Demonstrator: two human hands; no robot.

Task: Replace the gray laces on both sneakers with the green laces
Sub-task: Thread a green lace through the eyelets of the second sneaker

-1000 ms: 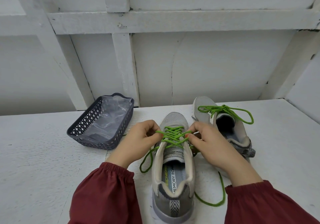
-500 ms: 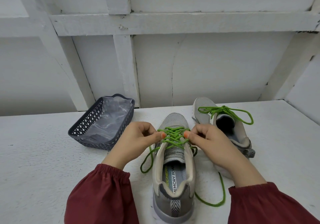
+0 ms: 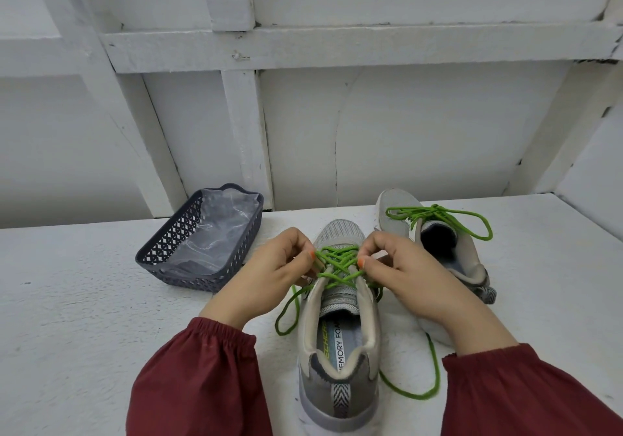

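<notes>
Since a second ago the left hand (image 3: 269,277) and right hand (image 3: 401,270) have drawn closer over the near sneaker (image 3: 337,398) on the surface (image 3: 84,300), each pinching the green lace (image 3: 337,262) at its crossings, wrists low, fingers curled. The far sneaker (image 3: 467,257) beside it looks finished, bow tied. Here the ends trail loose; I'd say snugging and tying remain.

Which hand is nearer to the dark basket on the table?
Left. The left hand pinches the green lace on the side of the near sneaker that faces the basket; the right hand pinches it on the far side.
</notes>
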